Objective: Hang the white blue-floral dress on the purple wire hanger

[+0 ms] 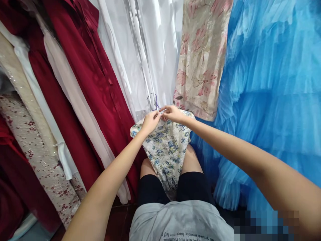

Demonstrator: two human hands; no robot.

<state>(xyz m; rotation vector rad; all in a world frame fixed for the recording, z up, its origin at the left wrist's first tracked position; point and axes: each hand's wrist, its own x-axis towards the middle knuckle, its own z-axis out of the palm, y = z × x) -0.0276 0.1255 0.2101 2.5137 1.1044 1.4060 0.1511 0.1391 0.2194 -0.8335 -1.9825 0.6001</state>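
Observation:
A cream dress with blue flowers [165,142] hangs in front of my legs, its lower part narrowing between my knees. At its neckline my left hand [151,122] pinches the fabric from the left side. My right hand [172,113] comes in from the right, its fingers closed on the same neckline and close to the left fingertips. A thin purple hanger [156,101] shows just above the collar. What lies exactly between the fingertips is too small to make out.
White fabric [163,43] hangs straight ahead, beside a cream garment with pink flowers [203,60]. Layered blue tulle [273,110] fills the right. Dark red dresses [82,77] and a sequined floral garment [27,130] hang at left. Dark floor tiles [117,221] show below.

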